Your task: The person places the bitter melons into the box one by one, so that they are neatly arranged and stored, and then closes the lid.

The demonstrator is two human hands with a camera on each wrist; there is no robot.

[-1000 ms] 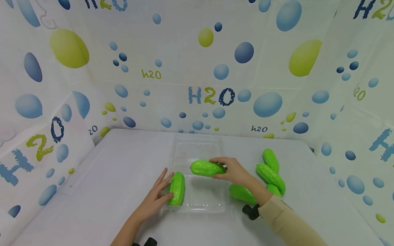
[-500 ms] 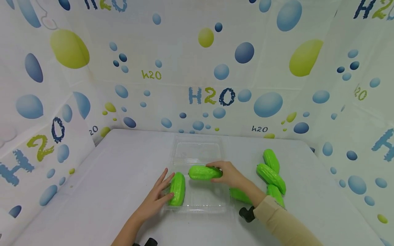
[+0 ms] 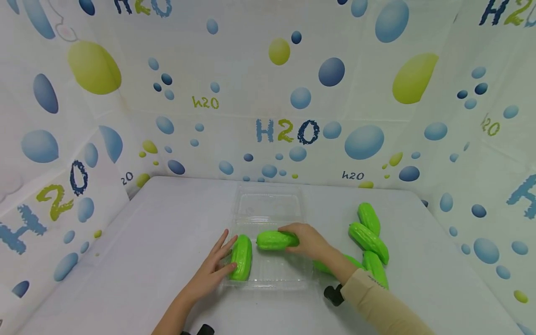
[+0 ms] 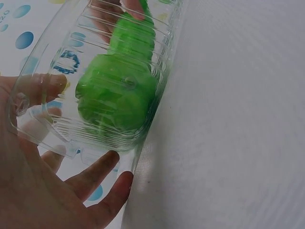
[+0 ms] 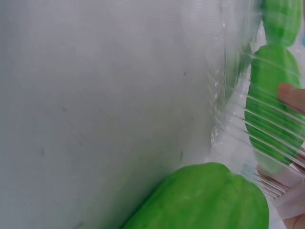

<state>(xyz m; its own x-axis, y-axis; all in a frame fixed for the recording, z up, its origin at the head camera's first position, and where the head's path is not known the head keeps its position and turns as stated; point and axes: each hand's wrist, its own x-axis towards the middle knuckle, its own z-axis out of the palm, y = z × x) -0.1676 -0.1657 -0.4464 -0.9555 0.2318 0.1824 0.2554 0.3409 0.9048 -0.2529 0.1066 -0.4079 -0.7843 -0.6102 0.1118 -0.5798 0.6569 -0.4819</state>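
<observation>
A clear plastic clamshell container [image 3: 280, 278] lies with its lid folded back on the white table. Inside at the left, one glossy green toy cucumber [image 3: 241, 258] lies lengthwise. My left hand [image 3: 214, 264] rests at the container's left wall, fingers fairly straight and spread; the left wrist view shows them against the clear side [image 4: 35, 109]. With thumb and fingers, my right hand [image 3: 307, 242] holds a second toy cucumber [image 3: 274, 240] crosswise by its right end, low over the container's far half. Through the ribbed wall in the right wrist view, the thumb lies on this cucumber [image 5: 269, 109].
Several more green cucumbers [image 3: 368, 242] lie in a loose group right of the container, one [image 3: 353, 261] partly hidden behind my right forearm. The open lid [image 3: 268, 204] extends toward the back. A printed curtain [image 3: 234, 139] encloses the table's back and sides.
My right hand has brought its cucumber lower and slightly nearer, down toward the container floor. My left hand and the first cucumber have stayed put.
</observation>
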